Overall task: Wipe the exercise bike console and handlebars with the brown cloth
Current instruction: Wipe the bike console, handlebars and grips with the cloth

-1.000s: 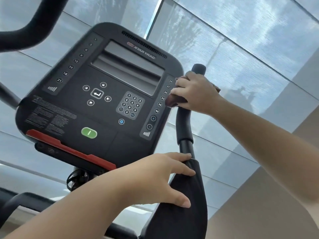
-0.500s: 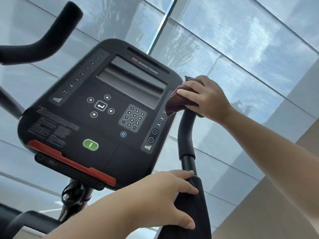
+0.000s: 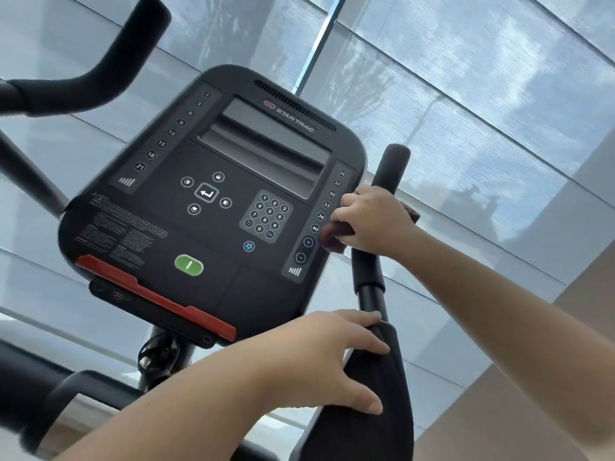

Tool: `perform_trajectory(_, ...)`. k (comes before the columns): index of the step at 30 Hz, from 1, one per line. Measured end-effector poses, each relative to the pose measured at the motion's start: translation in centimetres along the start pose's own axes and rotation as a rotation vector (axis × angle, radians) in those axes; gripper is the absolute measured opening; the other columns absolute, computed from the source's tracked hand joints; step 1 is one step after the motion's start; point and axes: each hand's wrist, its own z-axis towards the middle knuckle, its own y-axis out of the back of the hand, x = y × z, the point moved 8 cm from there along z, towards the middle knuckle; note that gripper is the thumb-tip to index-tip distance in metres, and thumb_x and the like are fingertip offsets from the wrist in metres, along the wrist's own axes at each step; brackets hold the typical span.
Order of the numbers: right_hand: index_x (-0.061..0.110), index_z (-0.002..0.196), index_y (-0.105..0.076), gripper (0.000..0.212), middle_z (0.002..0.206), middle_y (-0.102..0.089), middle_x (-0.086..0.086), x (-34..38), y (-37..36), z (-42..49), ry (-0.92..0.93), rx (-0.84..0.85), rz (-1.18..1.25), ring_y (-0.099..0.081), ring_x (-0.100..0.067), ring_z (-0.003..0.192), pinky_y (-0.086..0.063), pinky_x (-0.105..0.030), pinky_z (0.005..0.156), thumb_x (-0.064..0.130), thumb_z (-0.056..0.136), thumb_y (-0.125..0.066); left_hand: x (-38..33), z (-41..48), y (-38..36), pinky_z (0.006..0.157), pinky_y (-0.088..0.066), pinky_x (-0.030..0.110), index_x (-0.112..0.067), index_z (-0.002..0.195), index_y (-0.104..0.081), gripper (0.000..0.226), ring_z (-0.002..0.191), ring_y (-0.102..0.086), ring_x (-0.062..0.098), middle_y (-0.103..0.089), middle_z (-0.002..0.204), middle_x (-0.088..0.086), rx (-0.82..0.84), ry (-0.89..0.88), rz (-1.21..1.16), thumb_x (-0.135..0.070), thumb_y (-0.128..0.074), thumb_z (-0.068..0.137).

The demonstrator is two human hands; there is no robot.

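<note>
Shaded window panels (image 3: 466,94) fill the background behind the console (image 3: 213,207) at centre frame. Right of it the upright handlebar (image 3: 389,168) rises; lower down, the left hand (image 3: 319,357) rests spread, grip open (bracing only). The right hand (image 3: 372,221) is clenched around the brown cloth (image 3: 336,236) on the bar. Straying left could press a console button.

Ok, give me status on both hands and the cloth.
Right hand closed on brown cloth, wrapped round black upright handlebar grip. Left hand flat on lower black handlebar pad. Nothing in the way.
</note>
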Motion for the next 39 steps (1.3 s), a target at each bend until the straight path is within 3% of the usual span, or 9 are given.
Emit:
perform_trajectory(5,0.032,0.099,-0.067,0.02,0.094,-0.065,0.008,0.5,0.5,-2.1,-0.026,0.034,0.343,-0.051,-0.016,0.093,-0.036,-0.022,0.078,0.034,0.081,-0.06,-0.1,-0.1,0.1,0.094,-0.024,0.009,-0.039,0.126,-0.051,0.055,0.124,-0.023,-0.013,-0.02,0.142,-0.038,-0.001,0.003,-0.004,-0.033,-0.073,0.076)
perform_trajectory(12,0.028,0.091,-0.072,0.016,0.084,-0.069,0.009,0.4,2.0,-8.1,-0.185,-0.128,0.931,-0.061,-0.01,0.082,-0.045,-0.026,0.077,0.019,0.077,-0.07,-0.3,-0.3,0.3,0.102,-0.023,0.014,-0.04,0.123,-0.054,0.054,0.126,-0.026,-0.011,-0.025,0.142,-0.034,-0.014,0.007,0.082,-0.036,-0.074,0.073)
perform_trajectory(15,0.039,0.084,-0.069,0.019,0.076,-0.07,0.02,-2.8,2.1,-9.7,-0.405,-0.381,1.262,-0.062,0.003,0.074,-0.047,-0.014,0.071,0.02,0.079,-0.068,-0.1,-0.4,0.3,0.101,-0.026,0.013,-0.042,0.12,-0.055,0.053,0.123,-0.03,-0.013,-0.028,0.138,-0.038,-0.009,0.036,0.053,-0.034,-0.075,0.072)
perform_trajectory(18,0.035,0.085,-0.069,0.015,0.073,-0.067,0.023,-7.3,1.5,-10.8,-0.736,-0.725,1.317,-0.061,0.004,0.073,-0.049,-0.017,0.072,0.021,0.081,-0.068,0.0,-0.4,0.4,0.094,-0.023,0.002,-0.046,0.117,-0.056,0.051,0.122,-0.029,-0.019,-0.028,0.133,-0.045,-0.025,0.04,0.055,-0.035,-0.076,0.071)
perform_trajectory(20,0.027,0.094,-0.07,0.014,0.086,-0.068,0.012,-7.1,0.1,-9.9,-0.8,-0.698,1.3,-0.062,-0.007,0.085,-0.049,-0.027,0.083,0.02,0.082,-0.066,-0.1,-0.5,0.4,0.09,-0.022,-0.005,-0.049,0.114,-0.056,0.05,0.121,-0.028,-0.021,-0.028,0.131,-0.046,-0.03,0.042,0.07,-0.035,-0.077,0.07)
perform_trajectory(23,0.023,0.101,-0.068,0.019,0.102,-0.066,-0.001,-4.5,-2.5,-9.3,-0.816,-0.573,1.288,-0.059,-0.015,0.096,-0.043,-0.026,0.089,0.02,0.083,-0.064,-0.4,-0.7,0.4,0.094,-0.025,-0.002,-0.049,0.111,-0.058,0.05,0.121,-0.03,-0.021,-0.031,0.131,-0.045,-0.033,0.045,0.084,-0.033,-0.078,0.069)
perform_trajectory(27,0.026,0.096,-0.068,0.015,0.091,-0.068,0.003,-3.3,-3.3,-11.5,-0.798,-0.533,1.457,-0.062,-0.018,0.087,-0.05,-0.041,0.085,0.019,0.083,-0.063,-0.9,-0.2,0.8,0.103,-0.027,0.016,-0.045,0.109,-0.061,0.048,0.121,-0.033,-0.019,-0.04,0.13,-0.039,-0.067,0.08,0.081,-0.041,-0.077,0.065)
perform_trajectory(32,0.034,0.091,-0.068,0.016,0.094,-0.065,0.004,-0.7,-3.6,-14.8,-0.717,-0.522,1.559,-0.061,-0.011,0.091,-0.049,-0.035,0.087,0.022,0.082,-0.064,-1.8,0.7,1.1,0.093,-0.033,0.004,-0.042,0.106,-0.063,0.047,0.115,-0.043,-0.014,-0.05,0.121,-0.036,-0.101,0.096,0.151,-0.039,-0.078,0.062)
perform_trajectory(39,0.036,0.091,-0.067,0.015,0.098,-0.064,0.004,-0.6,-4.2,-14.7,-0.653,-0.524,1.654,-0.06,-0.008,0.092,-0.048,-0.035,0.088,0.026,0.08,-0.065,-1.6,0.4,0.8,0.088,-0.041,0.01,-0.043,0.103,-0.066,0.044,0.113,-0.049,-0.009,-0.055,0.118,-0.033,-0.213,0.199,0.104,-0.034,-0.076,0.061)
